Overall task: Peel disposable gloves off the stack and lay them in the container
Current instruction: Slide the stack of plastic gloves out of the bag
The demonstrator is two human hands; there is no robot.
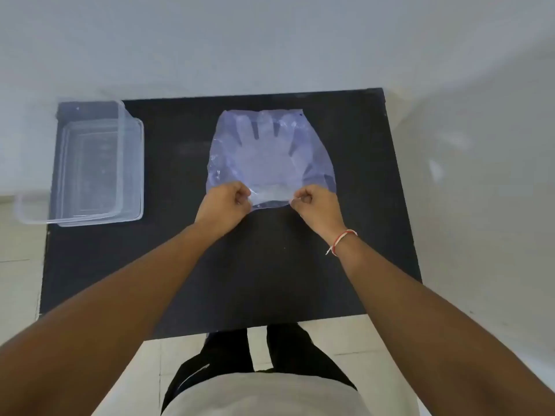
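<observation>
**Gloves pinched at the cuff, nothing yet in the container**

Gloves point(270, 154) lie as a thin, translucent bluish stack near the far middle of the black table point(240, 280), fingers pointing away from the person and cuff towards them. The left hand point(223, 202) and the right hand point(318, 205) are both curled tight, each pinching the film at the near cuff edge, one at either corner, with the plastic puckered between them. Whether they hold one layer or several cannot be told from here. The clear plastic container point(129, 163) stands at the table's far left corner, well apart from the stack, partly overhanging the edge, and looks empty; it seems to sit on or in a second clear piece, perhaps its lid

Risks, as a judgement: the sheets are thin and likely cling together, so a pull from both corners could lift two or more gloves at once, or drag the whole stack towards the person. A sharp tug might stretch or tear the cuff. Carried across to the left, such light film could fold on itself or miss the tub, and a knock might tip the overhanging container off the table

No brand, label or legible writing shows on the gloves, the container or the table; the right wrist bears only a red-and-white thread band point(342, 240)
</observation>
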